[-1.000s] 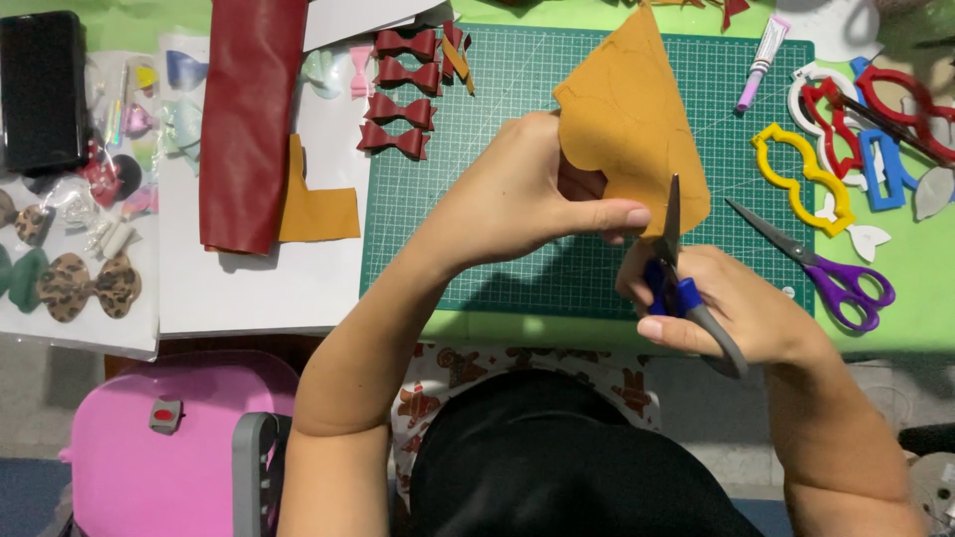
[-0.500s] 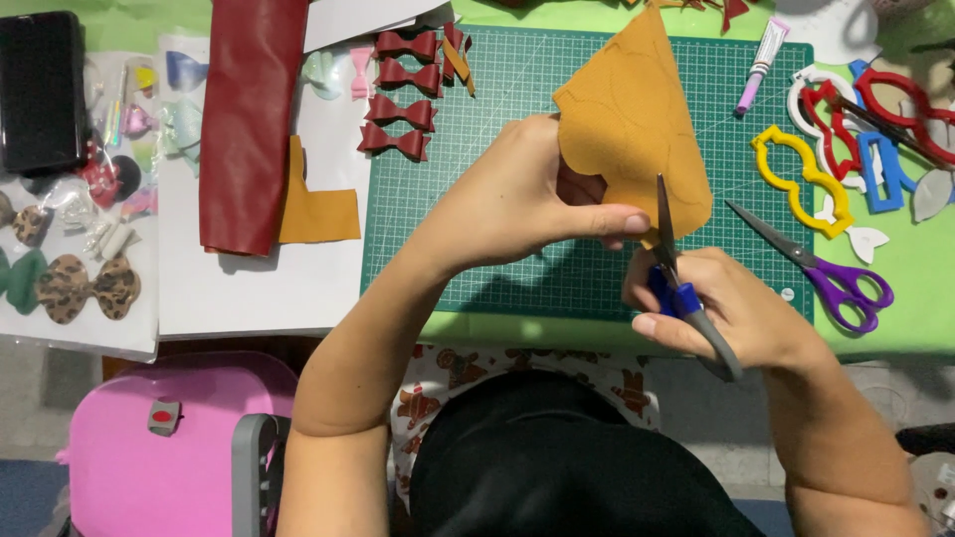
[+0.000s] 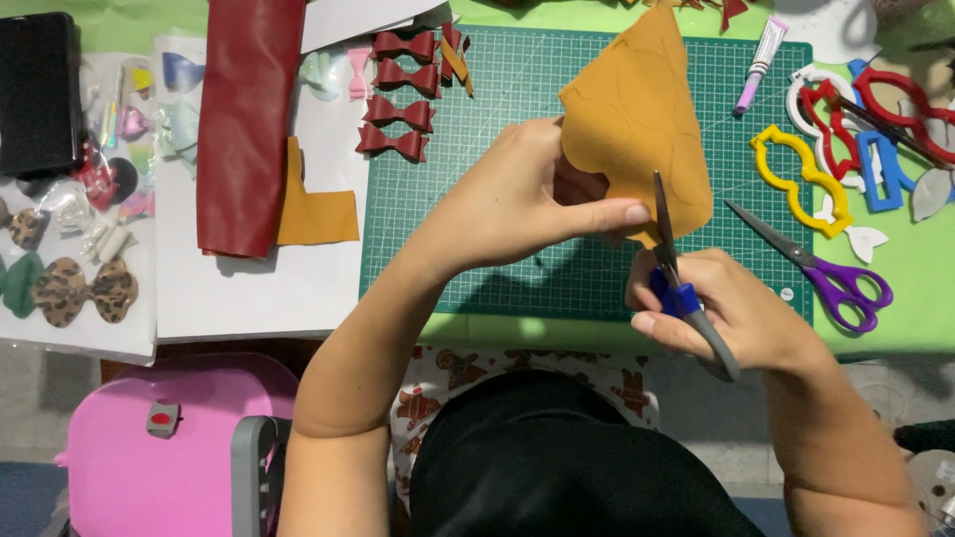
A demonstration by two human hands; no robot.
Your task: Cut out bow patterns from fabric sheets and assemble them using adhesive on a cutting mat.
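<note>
1. View from above a craft table. The left hand pinches a mustard-yellow sheet of faux leather between thumb and fingers, holding it up over the green cutting mat.
2. The sheet has a scalloped left edge and faint traced outlines on its face. It stands roughly upright, its tip near the mat's far edge.
3. The right hand grips a pair of blue-and-grey scissors, fingers closed through the handles. The blades point up into the lower right edge of the sheet.
4. Compared with a second ago, the blades have moved a little further along the sheet's lower edge, and the left thumb now lies nearer to them. The sheet has tilted only slightly; both hands remain in much the same place.
5. A second pair of scissors with purple handles lies on the mat's right edge, unmoved.
6. Right of the mat lie a yellow plastic template and red, white and blue ones, as before.
7. At the mat's top left sit four dark red bows, beside a dark red roll of material and a mustard offcut on white paper.
8. Far left, leopard-print bows rest on a clear sheet.
</note>
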